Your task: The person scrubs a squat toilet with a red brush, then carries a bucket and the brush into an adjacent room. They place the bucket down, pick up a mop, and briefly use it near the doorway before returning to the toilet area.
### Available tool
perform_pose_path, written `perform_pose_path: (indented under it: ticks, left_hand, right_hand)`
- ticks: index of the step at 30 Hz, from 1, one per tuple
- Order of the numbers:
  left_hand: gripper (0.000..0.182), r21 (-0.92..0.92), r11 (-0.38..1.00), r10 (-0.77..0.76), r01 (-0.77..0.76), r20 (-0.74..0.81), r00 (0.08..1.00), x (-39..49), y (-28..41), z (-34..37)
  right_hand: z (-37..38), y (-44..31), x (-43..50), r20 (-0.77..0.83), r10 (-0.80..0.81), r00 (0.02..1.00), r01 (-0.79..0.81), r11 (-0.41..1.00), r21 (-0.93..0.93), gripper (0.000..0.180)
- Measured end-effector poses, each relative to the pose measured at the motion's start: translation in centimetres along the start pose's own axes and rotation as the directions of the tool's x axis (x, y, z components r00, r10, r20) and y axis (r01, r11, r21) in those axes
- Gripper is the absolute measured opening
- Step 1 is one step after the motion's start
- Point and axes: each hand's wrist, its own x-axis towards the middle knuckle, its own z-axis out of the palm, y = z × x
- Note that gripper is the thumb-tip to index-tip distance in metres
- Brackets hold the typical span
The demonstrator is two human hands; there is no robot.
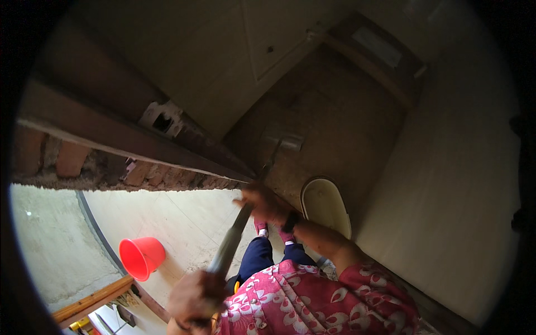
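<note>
A long-handled floor tool with a flat, pale rectangular head (291, 141) slants across the view. My left hand (197, 293), blurred, is closed around the upper part of its grey-green handle (228, 249). Farther down the same handle is my right hand (264, 203), wrapped on it beside the door frame, with a black band on the wrist. The tool's head rests on the dark brown floor (335, 113) of a dim room. An oval, cream-coloured tub (325, 201) stands on that floor, just right of my right hand.
A red plastic bucket (142, 257) stands on the pale floor at the left. The door frame (167, 144) and rough exposed brickwork (142, 173) come close to the handle on the left. A pale wall (444, 201) bounds the right side. A raised ledge (372, 75) lies at the far end.
</note>
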Motion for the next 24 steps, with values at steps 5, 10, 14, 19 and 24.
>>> perform_pose_path:
  ticks: [5, 10, 14, 19, 24]
  left_hand:
    - [0.034, -0.081, 0.996, -0.038, 0.025, -0.162, 0.986, -1.4, 2.6, -0.3]
    - [0.017, 0.110, 0.944, -0.303, 0.311, -0.085, 0.949, -1.4, -0.9, 1.0]
    - [0.013, 0.142, 0.980, -0.146, 0.142, 0.013, 0.989, -1.5, -7.5, 4.6]
    - [0.019, 0.119, 0.986, -0.119, 0.118, 0.003, 0.993, -1.7, -8.2, 5.7]
    - [0.039, 0.056, 0.977, -0.198, 0.206, -0.128, 0.972, -2.7, -3.2, 3.2]
  right_hand:
    - [2.1, -4.0, 0.0, 0.073, 0.037, 0.997, -0.038, 0.999, 0.014, 0.032]
    - [2.0, 2.4, 1.2, 0.089, 0.109, 0.990, -0.105, 0.993, -0.053, 0.028]
    - [-0.1, 8.3, 1.9, 0.120, 0.286, 0.951, -0.297, 0.951, 0.087, 0.029]
    - [0.1, 9.0, 0.8, -0.027, 0.172, 0.985, -0.169, 0.982, 0.090, 0.028]
    - [2.0, 4.0, -0.3, -0.177, 0.045, 0.983, -0.037, 0.998, 0.044, 0.031]
